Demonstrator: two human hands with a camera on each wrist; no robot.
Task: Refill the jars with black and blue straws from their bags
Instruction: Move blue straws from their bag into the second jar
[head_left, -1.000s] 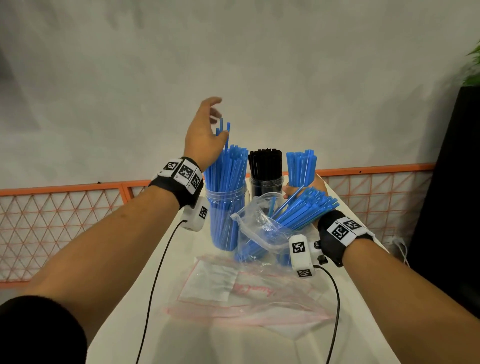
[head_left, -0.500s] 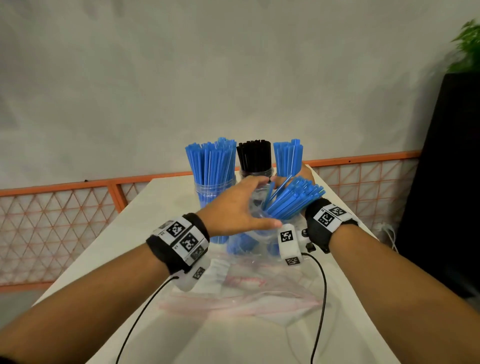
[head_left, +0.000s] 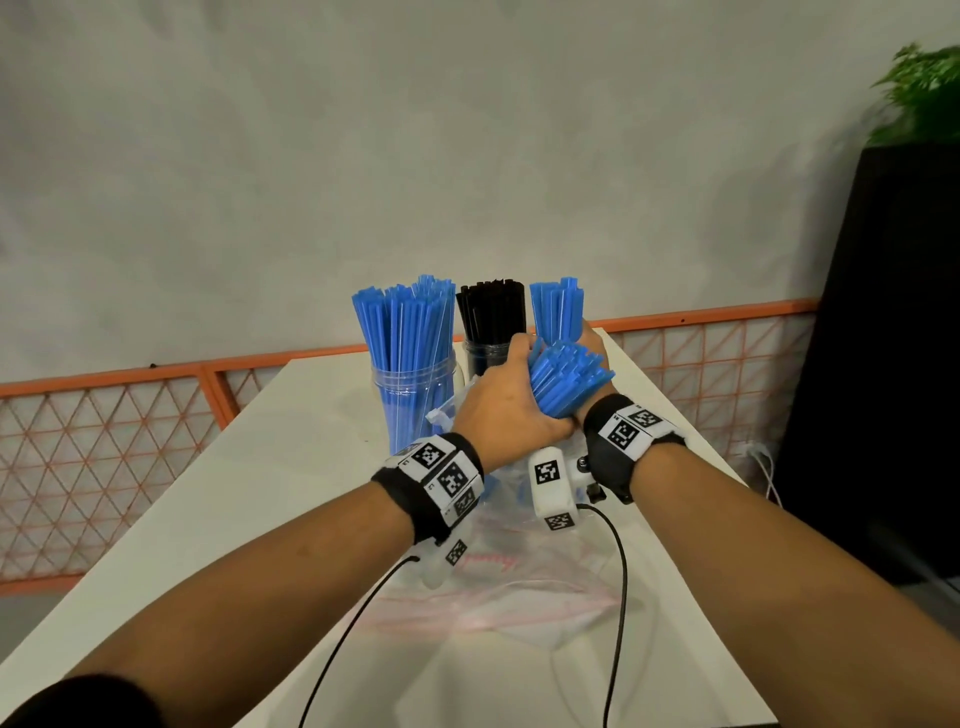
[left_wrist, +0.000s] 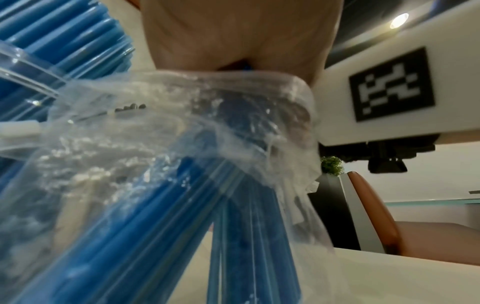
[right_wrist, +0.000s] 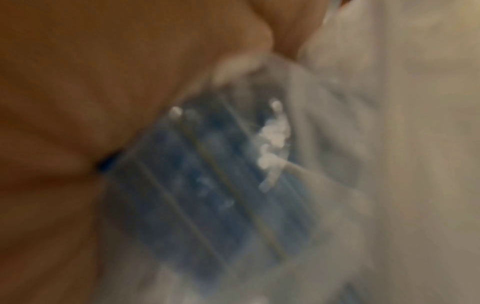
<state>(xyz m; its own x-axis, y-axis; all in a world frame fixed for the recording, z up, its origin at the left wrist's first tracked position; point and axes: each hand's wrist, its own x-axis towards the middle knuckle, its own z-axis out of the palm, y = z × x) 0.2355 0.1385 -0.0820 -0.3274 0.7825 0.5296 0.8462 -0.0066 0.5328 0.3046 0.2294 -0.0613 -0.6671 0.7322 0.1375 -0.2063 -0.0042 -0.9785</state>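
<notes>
Three clear jars stand at the table's far end: a left jar (head_left: 415, 387) full of blue straws (head_left: 405, 327), a middle one of black straws (head_left: 491, 314), and a right one of blue straws (head_left: 557, 312). In front of them a bundle of blue straws (head_left: 569, 379) sticks out of a clear bag (left_wrist: 182, 123). My left hand (head_left: 511, 384) curls round this bundle from the left. My right hand (head_left: 589, 343) holds the bag and straws from behind and below. The right wrist view is blurred and shows only palm, plastic and blue straws (right_wrist: 207, 185).
An empty clear bag with red print (head_left: 493, 587) lies flat on the white table (head_left: 260, 493) under my wrists. An orange mesh fence (head_left: 104, 441) runs behind the table. A black cabinet (head_left: 893, 338) with a plant stands at the right.
My left hand came down from above the left jar, where it released straws, and has closed on the bundle in the bag. My right hand stayed holding the bag.
</notes>
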